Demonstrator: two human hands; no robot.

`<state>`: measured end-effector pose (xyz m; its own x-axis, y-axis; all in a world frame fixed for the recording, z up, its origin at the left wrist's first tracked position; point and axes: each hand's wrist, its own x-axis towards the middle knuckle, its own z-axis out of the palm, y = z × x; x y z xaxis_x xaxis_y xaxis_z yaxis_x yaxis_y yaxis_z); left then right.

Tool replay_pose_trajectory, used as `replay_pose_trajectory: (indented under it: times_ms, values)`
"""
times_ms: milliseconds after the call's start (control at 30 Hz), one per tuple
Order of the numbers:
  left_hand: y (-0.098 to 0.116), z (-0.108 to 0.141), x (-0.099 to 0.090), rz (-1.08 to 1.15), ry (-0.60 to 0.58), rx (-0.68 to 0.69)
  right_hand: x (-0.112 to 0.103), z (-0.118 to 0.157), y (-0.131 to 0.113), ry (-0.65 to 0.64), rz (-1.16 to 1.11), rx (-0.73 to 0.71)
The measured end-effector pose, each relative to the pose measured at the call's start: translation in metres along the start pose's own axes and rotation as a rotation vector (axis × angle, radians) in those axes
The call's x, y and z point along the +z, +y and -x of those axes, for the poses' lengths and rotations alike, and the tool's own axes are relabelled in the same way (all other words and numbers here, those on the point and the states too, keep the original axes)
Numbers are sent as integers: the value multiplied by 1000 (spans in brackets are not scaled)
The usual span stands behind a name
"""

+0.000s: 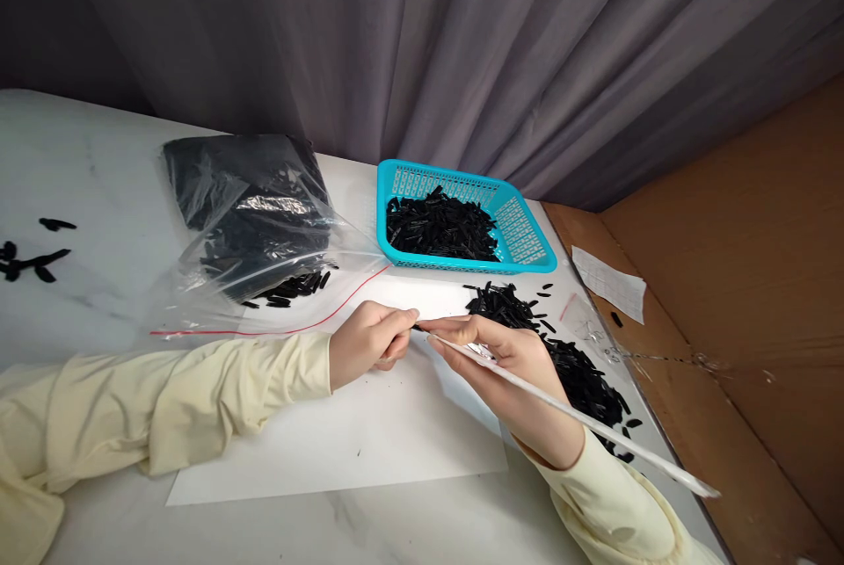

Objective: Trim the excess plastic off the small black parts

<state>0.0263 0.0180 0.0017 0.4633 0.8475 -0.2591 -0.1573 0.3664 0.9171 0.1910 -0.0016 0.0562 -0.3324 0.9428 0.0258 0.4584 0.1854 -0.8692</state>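
Observation:
My left hand (374, 336) is closed in a pinch on the end of a small black piece (417, 328), mostly hidden by the fingers. Facing it, my right hand (505, 372) holds a thin white strip (593, 426), seen edge-on and slanting down to the right. The fingertips of both hands nearly meet over a white paper sheet (343, 442). Just right of my right hand lies a heap of black pieces (586, 380), and a smaller pile (505, 306) sits behind it.
A blue basket (541, 253) of black pieces stands at the back. Left of it lies a clear zip bag (264, 222) with black contents. A few loose pieces (49, 264) are at far left. A paper slip (607, 284) and cardboard (745, 284) are at right.

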Motion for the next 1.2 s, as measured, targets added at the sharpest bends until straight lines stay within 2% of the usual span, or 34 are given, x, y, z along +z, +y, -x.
replay_pose_trajectory:
  times_ms: [967,1200]
  values:
    - [0,0,0,0,8,-6,0,0,0,0,-9,-19]
    - [1,0,1,-21,24,-11,2,0,0,-6,65,-42]
